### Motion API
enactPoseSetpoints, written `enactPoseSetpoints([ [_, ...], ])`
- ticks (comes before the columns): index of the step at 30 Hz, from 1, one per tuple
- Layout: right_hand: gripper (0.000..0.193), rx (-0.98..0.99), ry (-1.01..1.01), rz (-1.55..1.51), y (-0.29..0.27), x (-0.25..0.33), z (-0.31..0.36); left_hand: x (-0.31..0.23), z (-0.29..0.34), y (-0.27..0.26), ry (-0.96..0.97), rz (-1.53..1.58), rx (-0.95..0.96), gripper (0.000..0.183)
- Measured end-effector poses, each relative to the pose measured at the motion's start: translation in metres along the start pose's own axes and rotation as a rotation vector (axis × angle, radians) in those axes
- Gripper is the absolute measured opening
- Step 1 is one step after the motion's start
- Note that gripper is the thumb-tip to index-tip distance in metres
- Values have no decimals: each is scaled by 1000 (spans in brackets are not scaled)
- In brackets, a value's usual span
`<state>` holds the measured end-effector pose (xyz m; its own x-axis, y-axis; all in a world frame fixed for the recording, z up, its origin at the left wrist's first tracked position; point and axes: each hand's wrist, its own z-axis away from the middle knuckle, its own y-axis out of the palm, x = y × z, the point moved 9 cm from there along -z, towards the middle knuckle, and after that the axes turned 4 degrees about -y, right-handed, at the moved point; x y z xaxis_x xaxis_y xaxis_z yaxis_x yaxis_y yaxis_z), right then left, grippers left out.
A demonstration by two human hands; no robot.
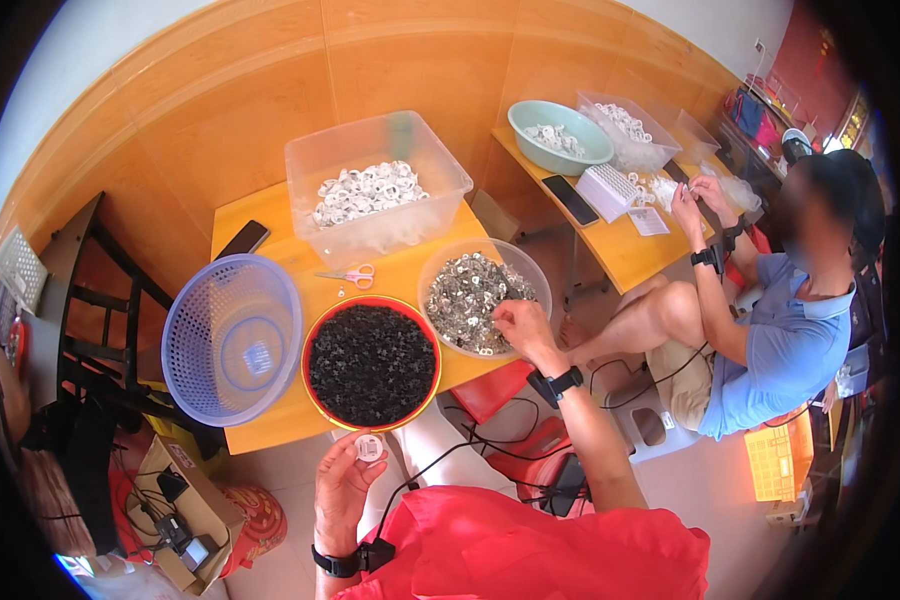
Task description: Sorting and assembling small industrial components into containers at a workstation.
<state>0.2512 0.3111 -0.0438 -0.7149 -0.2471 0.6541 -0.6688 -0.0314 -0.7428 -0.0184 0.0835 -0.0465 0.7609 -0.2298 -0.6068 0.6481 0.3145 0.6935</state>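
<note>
Gripping a white round part at its edge, the left hand is positioned in front of the near table edge, just below the red-rimmed tray; its thumb and fingers are closed on the part, with the face of the part turned upward. The right hand is located at the clear round bowl, over the small metal pieces inside it. Its fingertips are bent down and drawn close together at the right of the pile; whether a piece is held between them cannot be told. The red-rimmed tray contains black small parts and sits between the clear round bowl and a blue perforated basket. Behind the tray, scissors with pink handles lie on the yellow table. A clear rectangular bin holding white rings stands at the far end, with a dark phone to its left. At a second table to the right, a co-worker in a blue shirt has both hands raised together above the tabletop.
</note>
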Motion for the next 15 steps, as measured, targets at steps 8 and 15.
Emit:
enactPoseSetpoints([
  [8, 11, -39, -180, 190, 22, 21, -16, 0, 2, -2, 11, -8, -12, 31],
  [15, 12, 84, 216, -506, 22, -18, -13, 0, 2, -4, 12, -8, -23, 31],
])
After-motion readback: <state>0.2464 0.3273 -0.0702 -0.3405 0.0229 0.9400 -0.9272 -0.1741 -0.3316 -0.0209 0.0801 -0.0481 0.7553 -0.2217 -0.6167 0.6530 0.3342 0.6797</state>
